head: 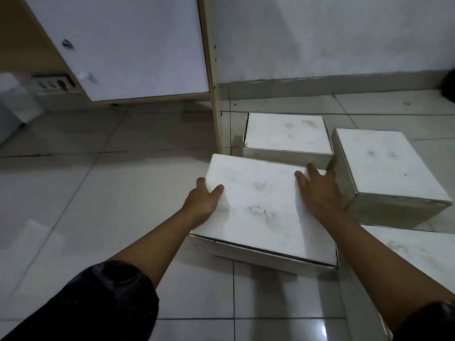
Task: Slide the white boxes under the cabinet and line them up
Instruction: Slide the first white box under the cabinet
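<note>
A large white box (258, 207) lies on the tiled floor in the middle of the head view. My left hand (203, 201) grips its left edge, thumb on the lid. My right hand (318, 190) presses on its right side, fingers spread over the top. Behind it stands a second white box (286, 134), close to the cabinet's wooden side panel (216, 114). A third white box (386, 166) stands at the right. A fourth white box (423, 252) shows partly at the lower right. The cabinet (128, 45), with a white door, hangs above an open gap over the floor at upper left.
A power strip (53, 83) and a thin cable lie under the cabinet at the left, beside a pale white object (17, 99). The wall (344, 38) with its grey skirting runs behind the boxes. Bare tiles stretch left of the held box.
</note>
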